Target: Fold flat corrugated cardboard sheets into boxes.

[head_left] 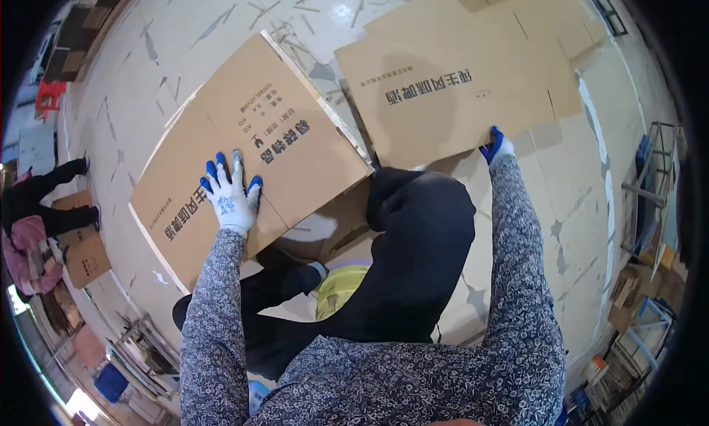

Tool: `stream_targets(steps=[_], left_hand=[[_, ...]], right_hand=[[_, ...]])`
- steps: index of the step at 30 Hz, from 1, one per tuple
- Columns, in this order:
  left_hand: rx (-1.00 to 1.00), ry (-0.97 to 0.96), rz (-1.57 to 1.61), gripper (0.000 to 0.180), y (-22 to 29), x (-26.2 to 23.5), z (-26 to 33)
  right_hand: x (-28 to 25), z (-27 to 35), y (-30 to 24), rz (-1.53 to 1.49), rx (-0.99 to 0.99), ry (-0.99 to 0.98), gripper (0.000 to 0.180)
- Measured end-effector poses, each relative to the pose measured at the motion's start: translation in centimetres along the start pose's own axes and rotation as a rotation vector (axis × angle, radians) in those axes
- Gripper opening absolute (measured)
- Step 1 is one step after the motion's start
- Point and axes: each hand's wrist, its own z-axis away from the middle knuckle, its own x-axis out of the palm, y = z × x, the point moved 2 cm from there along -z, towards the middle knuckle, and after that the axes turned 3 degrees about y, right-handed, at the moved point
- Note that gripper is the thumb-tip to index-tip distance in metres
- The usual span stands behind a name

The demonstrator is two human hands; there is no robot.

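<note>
My left hand [233,197], in a white work glove with blue fingertips, lies flat with fingers spread on a flattened brown cardboard box [221,123]. That box has dark printing and pale edges along its far right side, and it lies at a slant, left of centre. My right hand [498,147], in the same kind of glove, is closed at the near edge of another flattened cardboard sheet [413,123]. This sheet lies to the right, and its slotted flaps reach toward the far side. My right fingers' undersides are hidden.
Scraps of cardboard strip [295,5] litter the pale floor at the far side. A yellow-green basin [340,289] sits between my legs. Another person [33,234] is at the left beside cardboard boxes [85,256]. Metal racks [650,189] stand at the right; a red stool [50,97] is far left.
</note>
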Motion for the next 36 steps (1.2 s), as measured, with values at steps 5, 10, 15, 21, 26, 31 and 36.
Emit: stream_targets(steps=[5,10,15,21,26,31,36], left_hand=[[-0.092,0.034,-0.054,0.075,-2.3,-1.6,1.5],[-0.102,-0.044,0.13,0.074,-2.4,-2.5,2.2],[-0.19,0.202,0.223,0.072,-7.7,-2.3,4.8],[-0.552,0.11,1.452,0.052,-16.3,-4.1,7.5],[-0.789,0.157,2.066,0.064,-21.4,-8.9,13.0],[-0.761,0.42,1.538,0.072,-24.9,-8.2,15.6],[-1.01,0.116,0.313,0.077,-25.4,-4.9,17.5]], right_hand=[[8.1,9.1,-4.7,-0.601,0.096,-0.229,0.06],[7.7,16.4,-15.8,-0.407,-0.226,-0.12,0.056],[9.2,22.1,-24.2,-0.535,-0.535,-0.362,0.048],[16.1,39.7,-22.8,-0.366,-0.188,-0.891,0.037],[28.6,49.4,-11.0,-0.154,-0.254,-0.832,0.044],[34.6,51.5,0.3,0.193,-0.262,-0.889,0.049],[36.2,49.5,10.0,0.86,-0.632,-0.969,0.059]])
